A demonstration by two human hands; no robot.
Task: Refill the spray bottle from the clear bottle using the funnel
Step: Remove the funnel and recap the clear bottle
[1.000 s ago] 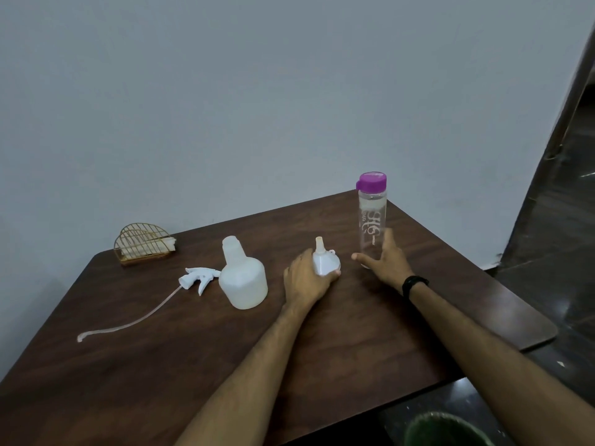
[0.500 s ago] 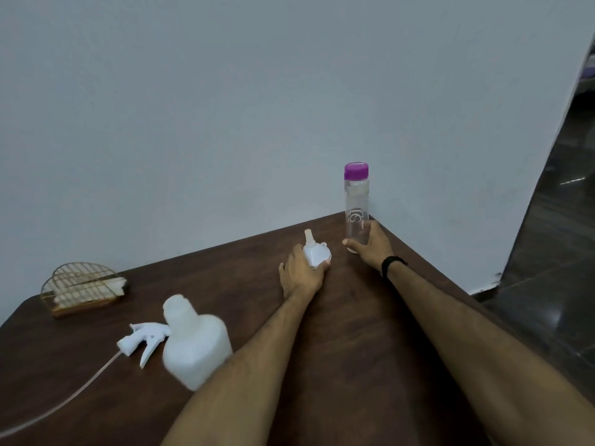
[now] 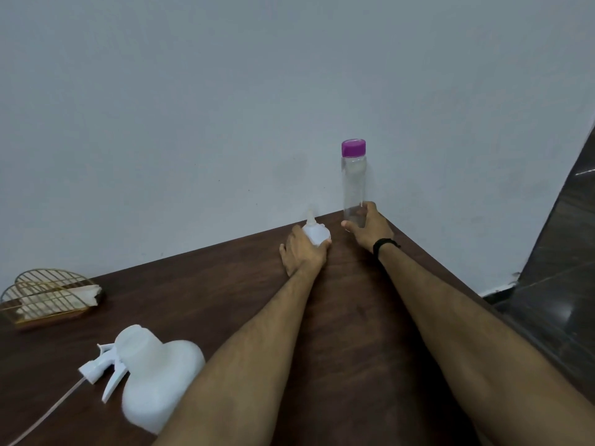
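Both arms reach far across the dark wooden table (image 3: 199,294) toward its far corner by the pale wall (image 3: 225,107). The left hand (image 3: 304,252) is curled over the wide mouth of the white funnel (image 3: 317,234), which sits upside down on the table with its narrow spout pointing up; the fingers wrap the far side of the funnel and are mostly hidden behind it, and the spout itself is blurred against the wall. The right hand (image 3: 370,228), with a black band (image 3: 384,244) at the wrist, closes around the base of the clear bottle (image 3: 353,185), thumb on the near left side and fingers round the right; the bottle's foot is covered by the hand. The bottle stands upright with its purple cap (image 3: 353,147) on, and how much liquid it holds is hard to make out.

Near the lower left, well apart from both hands, the white spray bottle (image 3: 154,368) stands open and blurred, its lower right side hidden by the left forearm. Its trigger head (image 3: 103,370) lies just beside it, the tube (image 3: 42,416) running off the bottom edge. A wire napkin holder (image 3: 48,297) at the left is partly cut off.
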